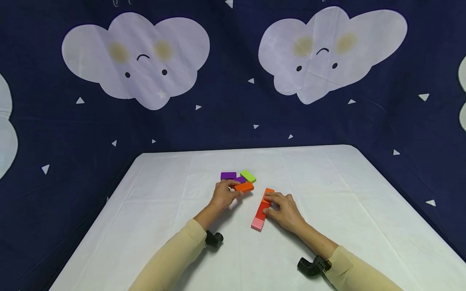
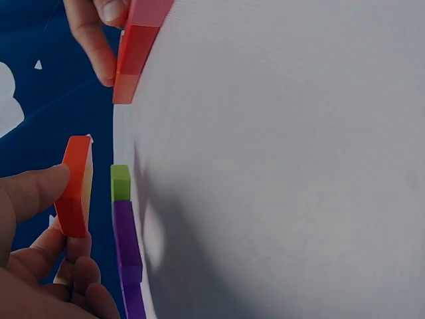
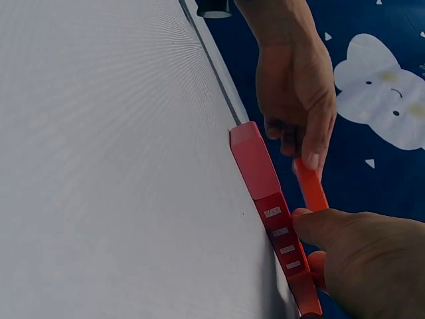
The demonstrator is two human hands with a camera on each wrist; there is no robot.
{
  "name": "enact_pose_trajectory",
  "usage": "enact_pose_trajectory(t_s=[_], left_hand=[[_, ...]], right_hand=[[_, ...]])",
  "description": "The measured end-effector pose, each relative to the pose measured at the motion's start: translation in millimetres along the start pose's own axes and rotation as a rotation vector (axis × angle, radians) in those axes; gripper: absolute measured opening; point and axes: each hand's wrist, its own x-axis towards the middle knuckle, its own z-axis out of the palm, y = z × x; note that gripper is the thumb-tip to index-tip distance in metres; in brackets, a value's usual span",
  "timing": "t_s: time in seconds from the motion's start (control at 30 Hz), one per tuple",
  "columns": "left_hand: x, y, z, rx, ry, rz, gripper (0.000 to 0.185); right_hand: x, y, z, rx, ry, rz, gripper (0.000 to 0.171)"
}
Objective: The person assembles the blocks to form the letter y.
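A: On the white table [image 1: 327,182], near its middle, what does the left hand [image 1: 223,196] have?

B: An orange block [image 1: 244,186]. Thumb and fingers pinch it by its edges. In the left wrist view the same block [image 2: 74,186] stands clear of the cloth, with the thumb [image 2: 30,193] on one side and the fingertips below it.

A: What lies next to it?

B: Just beyond the hand, a purple block [image 1: 228,175], a second purple piece partly hidden behind the orange one, and a green block [image 1: 248,176]. They sit close together, touching or nearly so. The held block is at their near edge.

A: And the right hand [image 1: 285,210]?

B: It rests on a row of blocks laid end to end: a second orange piece [image 1: 268,193] farthest from the person, a red block [image 1: 262,210] in the middle, a pink block [image 1: 257,224] nearest. The fingers curl over the far end of the row, and the thumb presses the red one from the side, as the right wrist view shows [image 3: 319,226]. It looks like a light pinch on the row rather than a flat palm.

A: How far apart are the two hands?

B: Near each other, not touching. The held block hangs just left of the row's far end, with a small gap between.
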Motion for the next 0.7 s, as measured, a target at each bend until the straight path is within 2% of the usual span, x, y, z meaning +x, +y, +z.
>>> enact_pose_trajectory(t_s=[0.4, 0.7], left_hand=[[-9.5, -4.4, -16.8, -0.095, -0.039, 0.047, 0.033], [-18.9, -6.0, -23.7, -0.103, -0.079, 0.035, 0.034]], right_hand=[[1, 1, 2, -0.004, 0.018, -0.027, 0.044], [1, 0, 0, -0.003, 0.011, -0.019, 0.044]])
